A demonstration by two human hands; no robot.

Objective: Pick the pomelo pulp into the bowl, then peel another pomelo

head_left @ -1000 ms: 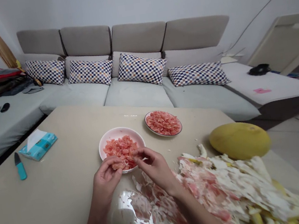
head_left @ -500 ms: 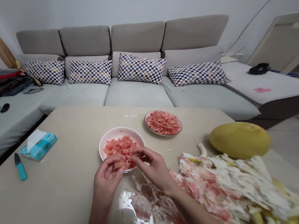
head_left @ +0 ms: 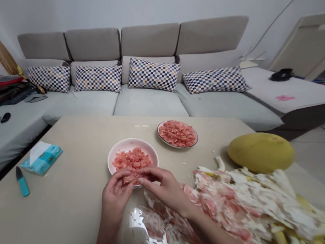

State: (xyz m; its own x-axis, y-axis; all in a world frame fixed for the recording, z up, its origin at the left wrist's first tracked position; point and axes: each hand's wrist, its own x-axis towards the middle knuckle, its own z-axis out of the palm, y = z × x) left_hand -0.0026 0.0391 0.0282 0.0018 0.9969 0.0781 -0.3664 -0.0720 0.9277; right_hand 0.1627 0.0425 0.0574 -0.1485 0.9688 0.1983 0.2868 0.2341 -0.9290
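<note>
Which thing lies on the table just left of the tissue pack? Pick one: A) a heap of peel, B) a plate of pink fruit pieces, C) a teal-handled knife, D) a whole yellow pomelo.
C: the teal-handled knife lies just left of the tissue pack, while the pomelo, plate and peel heap sit further right.

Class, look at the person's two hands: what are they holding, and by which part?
Both the left hand and the right hand pinch one pink pomelo piece by its opposite ends, at the near rim of the white bowl.
</note>
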